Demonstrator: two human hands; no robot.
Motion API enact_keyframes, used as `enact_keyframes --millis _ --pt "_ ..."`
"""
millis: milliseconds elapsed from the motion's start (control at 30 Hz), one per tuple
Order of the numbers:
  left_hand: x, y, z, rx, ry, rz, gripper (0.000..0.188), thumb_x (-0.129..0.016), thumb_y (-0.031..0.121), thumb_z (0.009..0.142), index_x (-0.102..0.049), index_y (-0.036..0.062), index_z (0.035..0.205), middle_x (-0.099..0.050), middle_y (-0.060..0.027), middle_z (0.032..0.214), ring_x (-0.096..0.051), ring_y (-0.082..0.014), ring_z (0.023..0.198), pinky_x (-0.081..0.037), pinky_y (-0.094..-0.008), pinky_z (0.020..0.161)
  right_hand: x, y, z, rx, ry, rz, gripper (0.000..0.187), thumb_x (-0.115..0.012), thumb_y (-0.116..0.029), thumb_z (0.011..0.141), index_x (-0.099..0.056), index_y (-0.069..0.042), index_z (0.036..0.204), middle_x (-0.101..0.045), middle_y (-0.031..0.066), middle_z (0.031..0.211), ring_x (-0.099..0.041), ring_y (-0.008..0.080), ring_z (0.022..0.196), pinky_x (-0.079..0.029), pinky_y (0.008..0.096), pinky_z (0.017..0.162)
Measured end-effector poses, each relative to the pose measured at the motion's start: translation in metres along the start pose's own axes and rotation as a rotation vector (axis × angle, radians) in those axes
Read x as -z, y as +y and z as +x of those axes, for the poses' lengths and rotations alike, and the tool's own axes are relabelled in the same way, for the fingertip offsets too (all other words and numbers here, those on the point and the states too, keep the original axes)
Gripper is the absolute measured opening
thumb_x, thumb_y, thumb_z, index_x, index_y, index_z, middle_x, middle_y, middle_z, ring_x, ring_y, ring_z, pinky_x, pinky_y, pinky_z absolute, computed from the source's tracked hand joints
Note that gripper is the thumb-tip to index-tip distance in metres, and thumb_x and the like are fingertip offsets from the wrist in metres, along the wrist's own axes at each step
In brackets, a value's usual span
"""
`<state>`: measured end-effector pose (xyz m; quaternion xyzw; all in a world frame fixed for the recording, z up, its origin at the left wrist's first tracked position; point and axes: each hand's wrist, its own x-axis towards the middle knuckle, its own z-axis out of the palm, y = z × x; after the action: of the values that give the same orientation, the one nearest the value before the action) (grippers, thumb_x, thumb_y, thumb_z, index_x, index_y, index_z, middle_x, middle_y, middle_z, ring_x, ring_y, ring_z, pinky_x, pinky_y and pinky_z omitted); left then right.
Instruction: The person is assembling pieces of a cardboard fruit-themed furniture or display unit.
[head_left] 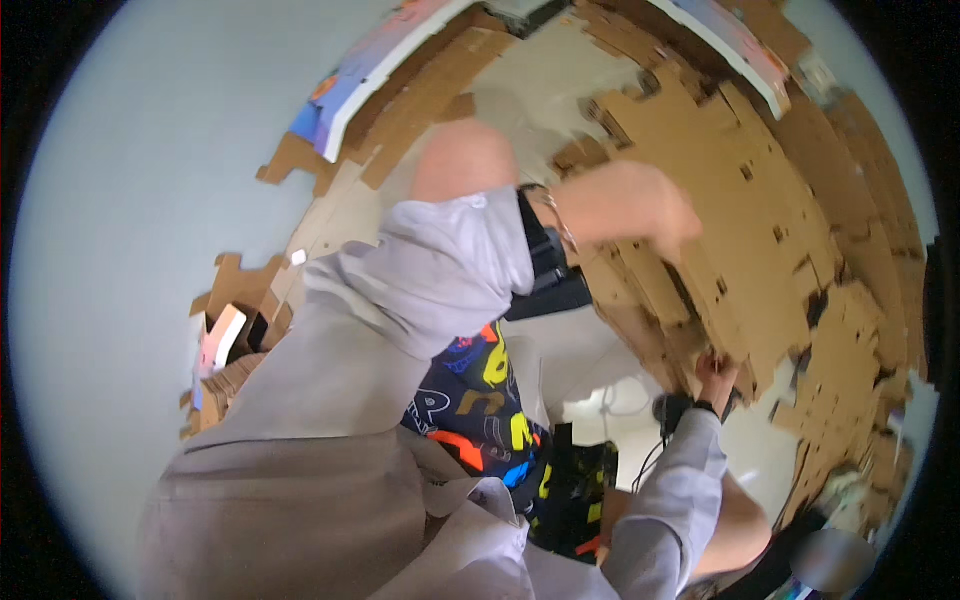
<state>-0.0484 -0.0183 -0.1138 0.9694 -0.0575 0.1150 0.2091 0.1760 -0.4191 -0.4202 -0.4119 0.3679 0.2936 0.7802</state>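
Note:
A large flattened cardboard sheet (760, 240) with slots and notched edges lies in front of me, tilted above other brown pieces. My right hand (715, 378) is closed on its near corner, fingers bent around the edge. Over the sheet's left side reaches my left hand (640, 205), its fingers curled downward and closed. What they hold, if anything, is hidden beneath the blurred hand. Folded cardboard layers (650, 300) show below it, between my two hands.
More flattened cardboard (840, 370) is piled along the right. Printed cardboard panels with white edges (350, 105) lie at the far side. Cardboard scraps (235, 290) rest on the left by the pale wall (130, 250). My bare knee (465, 155) juts forward; a black cable (655, 455) runs near my right wrist.

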Motion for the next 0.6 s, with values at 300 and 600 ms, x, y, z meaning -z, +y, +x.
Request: enact_keyframes --millis 300,600 --pt "0.034 0.012 0.031 0.127 -0.44 0.203 0.042 -0.053 0.045 0.083 -0.059 0.01 0.106 -0.063 -0.0143 0.1 -0.053 -0.0338 0.106 -0.029 -0.0542 0.096 -0.204 -0.186 -0.117 0.54 -0.453 -0.594 0.027 -0.049 -0.027 0.091 -0.058 -0.004 0.102 -0.06 0.0083 0.103 -0.056 0.0194 0.093 -0.047 0.0349 0.083" --pt "0.03 -0.02 0.06 0.513 -0.225 -0.036 0.051 -0.044 0.047 0.088 -0.048 0.0161 0.127 -0.056 -0.012 0.119 -0.048 -0.0358 0.114 -0.033 -0.0451 0.1 -0.235 -0.225 -0.364 1.898 -0.191 -1.086 0.025 -0.047 0.0 0.087 -0.055 0.004 0.111 -0.054 0.0173 0.116 -0.058 0.0257 0.099 -0.051 0.0353 0.08"
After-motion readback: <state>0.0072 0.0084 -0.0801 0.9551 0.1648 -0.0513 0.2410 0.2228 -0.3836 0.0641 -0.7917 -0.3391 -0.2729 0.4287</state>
